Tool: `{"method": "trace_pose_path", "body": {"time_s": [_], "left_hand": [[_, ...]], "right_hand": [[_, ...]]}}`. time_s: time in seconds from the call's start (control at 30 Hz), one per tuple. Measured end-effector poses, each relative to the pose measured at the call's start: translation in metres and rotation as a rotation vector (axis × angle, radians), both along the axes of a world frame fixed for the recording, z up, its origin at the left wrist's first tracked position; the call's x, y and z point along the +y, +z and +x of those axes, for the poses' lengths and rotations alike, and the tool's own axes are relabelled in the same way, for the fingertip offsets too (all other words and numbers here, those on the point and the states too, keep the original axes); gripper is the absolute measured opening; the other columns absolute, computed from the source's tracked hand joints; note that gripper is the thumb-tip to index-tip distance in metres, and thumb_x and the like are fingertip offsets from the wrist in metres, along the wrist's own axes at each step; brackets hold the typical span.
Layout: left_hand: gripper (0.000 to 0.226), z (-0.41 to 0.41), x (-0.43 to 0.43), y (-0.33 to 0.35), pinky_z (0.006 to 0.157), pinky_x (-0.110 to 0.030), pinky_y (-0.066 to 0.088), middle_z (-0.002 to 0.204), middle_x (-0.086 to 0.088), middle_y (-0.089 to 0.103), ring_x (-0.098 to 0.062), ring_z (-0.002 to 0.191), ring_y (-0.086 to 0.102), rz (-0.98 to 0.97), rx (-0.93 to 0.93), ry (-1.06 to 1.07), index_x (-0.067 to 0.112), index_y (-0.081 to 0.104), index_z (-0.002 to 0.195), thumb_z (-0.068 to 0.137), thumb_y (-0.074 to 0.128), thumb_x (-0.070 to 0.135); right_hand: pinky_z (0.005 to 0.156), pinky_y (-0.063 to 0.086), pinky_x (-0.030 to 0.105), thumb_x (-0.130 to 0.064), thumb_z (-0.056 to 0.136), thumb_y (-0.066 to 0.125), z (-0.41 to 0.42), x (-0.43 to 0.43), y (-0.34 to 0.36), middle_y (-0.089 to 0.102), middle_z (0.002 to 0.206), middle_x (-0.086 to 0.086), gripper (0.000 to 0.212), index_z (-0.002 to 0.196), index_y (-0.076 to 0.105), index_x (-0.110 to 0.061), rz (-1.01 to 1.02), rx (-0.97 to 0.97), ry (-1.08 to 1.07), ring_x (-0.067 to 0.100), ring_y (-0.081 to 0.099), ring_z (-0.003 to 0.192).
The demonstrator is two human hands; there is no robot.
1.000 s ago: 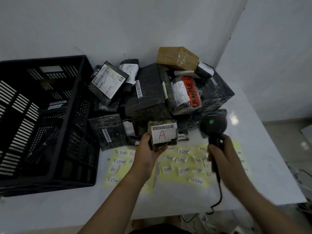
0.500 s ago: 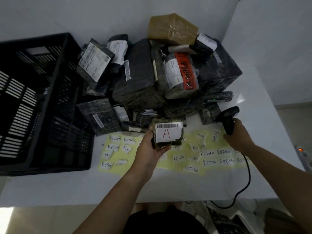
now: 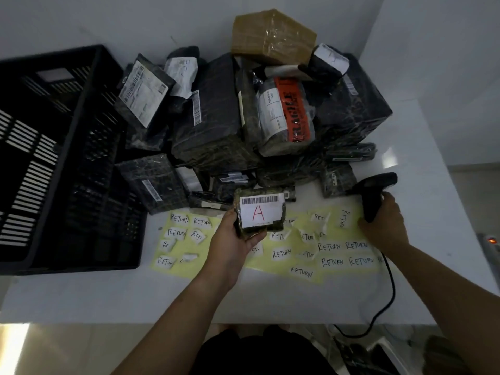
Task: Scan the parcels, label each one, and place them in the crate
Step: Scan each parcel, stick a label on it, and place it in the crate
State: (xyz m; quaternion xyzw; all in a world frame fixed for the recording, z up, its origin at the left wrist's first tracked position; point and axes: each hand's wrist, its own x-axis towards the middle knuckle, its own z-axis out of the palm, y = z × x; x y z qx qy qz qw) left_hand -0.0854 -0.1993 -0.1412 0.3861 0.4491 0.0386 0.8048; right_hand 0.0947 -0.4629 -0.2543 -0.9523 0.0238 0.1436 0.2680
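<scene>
Left grip (image 3: 233, 240) clasps parcel (image 3: 260, 212) marked A, label up. Right grip (image 3: 384, 226), to its right, wraps scanner (image 3: 374, 192) handle. RETURN labels (image 3: 332, 247) lie on bench (image 3: 108, 293) beneath both grips; pile (image 3: 216, 125) just beyond; crate (image 3: 67, 158) left of left grip.

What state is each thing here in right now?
Left hand: grips the small parcel.
Small parcel: held, label marked A facing the camera.
Right hand: holds the scanner.
Scanner: gripped by its handle, cord attached.
Crate: open-topped, inside too dark to judge.
Parcel pile: heaped beside the crate.
Return stickers: laid out flat, several curling up.
</scene>
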Motion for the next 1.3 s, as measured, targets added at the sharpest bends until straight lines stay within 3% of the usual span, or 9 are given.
{"method": "trace_pose_path", "body": {"time_s": [0.13, 0.23, 0.33, 0.47, 0.73, 0.87, 1.0, 1.17, 1.3], "left_hand": [[0.036, 0.003, 0.000, -0.001, 0.087, -0.038, 0.058, 0.122, -0.009, 0.073, -0.029, 0.118, 0.067, -0.005, 0.009, 0.010, 0.016, 0.062, 0.132, 0.110, 0.036, 0.026], [0.035, 0.004, 0.002, 0.000, 0.086, -0.038, 0.058, 0.121, -0.009, 0.074, -0.030, 0.117, 0.067, -0.024, 0.014, 0.024, 0.015, 0.062, 0.131, 0.110, 0.037, 0.026], [0.033, 0.004, 0.003, 0.001, 0.087, -0.039, 0.058, 0.115, -0.008, 0.076, -0.029, 0.115, 0.068, -0.033, 0.016, 0.033, 0.015, 0.064, 0.126, 0.110, 0.037, 0.026], [0.034, 0.003, 0.007, 0.004, 0.088, -0.039, 0.057, 0.118, -0.011, 0.074, -0.029, 0.113, 0.068, -0.030, 0.009, 0.036, 0.013, 0.063, 0.127, 0.110, 0.036, 0.025], [0.036, 0.000, 0.015, 0.009, 0.086, -0.038, 0.058, 0.120, -0.009, 0.074, -0.026, 0.111, 0.069, -0.025, -0.010, 0.037, 0.015, 0.060, 0.133, 0.110, 0.034, 0.025], [0.037, -0.001, 0.017, 0.010, 0.085, -0.037, 0.057, 0.117, -0.008, 0.075, -0.026, 0.110, 0.070, -0.024, -0.014, 0.036, 0.014, 0.059, 0.135, 0.110, 0.034, 0.025], [0.036, -0.002, 0.018, 0.010, 0.085, -0.037, 0.058, 0.116, -0.007, 0.076, -0.026, 0.111, 0.070, -0.024, -0.014, 0.035, 0.014, 0.060, 0.134, 0.110, 0.035, 0.026], [0.037, -0.003, 0.018, 0.010, 0.086, -0.038, 0.057, 0.119, -0.009, 0.074, -0.029, 0.116, 0.067, -0.041, -0.002, 0.041, 0.014, 0.060, 0.134, 0.110, 0.035, 0.026], [0.037, -0.004, 0.018, 0.010, 0.085, -0.037, 0.057, 0.119, -0.010, 0.074, -0.030, 0.117, 0.067, -0.035, -0.007, 0.036, 0.014, 0.060, 0.134, 0.110, 0.035, 0.027]], "right_hand": [[0.082, 0.047, 0.047, -0.022, 0.074, 0.073, -0.021, 0.006, 0.009, 0.056, 0.113, 0.015, 0.059, 0.127, 0.048, -0.010, -0.105, -0.275, 0.097, 0.039, 0.055, 0.098], [0.058, 0.045, 0.029, -0.023, 0.086, 0.068, -0.045, 0.015, 0.013, 0.060, 0.084, -0.004, 0.029, 0.112, 0.056, -0.016, 0.066, -0.105, 0.155, 0.019, 0.061, 0.067], [0.049, 0.039, 0.022, -0.018, 0.090, 0.066, -0.058, 0.020, 0.007, 0.058, 0.076, -0.010, 0.028, 0.115, 0.058, -0.010, 0.115, 0.068, 0.094, 0.010, 0.058, 0.060], [0.050, 0.039, 0.023, -0.010, 0.089, 0.064, -0.068, 0.025, 0.003, 0.063, 0.076, -0.004, 0.035, 0.123, 0.059, -0.009, 0.172, 0.099, 0.023, 0.010, 0.058, 0.063], [0.073, 0.046, 0.029, -0.009, 0.090, 0.061, -0.067, 0.038, -0.001, 0.069, 0.116, 0.009, 0.037, 0.127, 0.065, -0.010, 0.295, 0.105, -0.151, 0.013, 0.058, 0.076], [0.056, 0.044, 0.027, -0.010, 0.092, 0.055, -0.069, 0.041, -0.001, 0.068, 0.090, 0.005, 0.037, 0.128, 0.064, -0.014, 0.332, 0.123, -0.261, 0.016, 0.059, 0.068], [0.057, 0.046, 0.026, -0.007, 0.090, 0.057, -0.068, 0.043, -0.001, 0.061, 0.082, -0.011, 0.037, 0.125, 0.066, -0.012, 0.331, 0.183, -0.267, 0.016, 0.058, 0.068], [0.057, 0.045, 0.028, -0.012, 0.087, 0.058, -0.064, 0.045, -0.009, 0.069, 0.087, 0.011, 0.035, 0.122, 0.061, -0.008, 0.273, 0.171, -0.372, 0.027, 0.064, 0.072], [0.063, 0.053, 0.038, -0.025, 0.092, 0.061, -0.062, 0.045, -0.014, 0.068, 0.072, 0.027, 0.038, 0.077, 0.069, 0.009, 0.207, 0.169, -0.352, 0.035, 0.061, 0.059]]}}
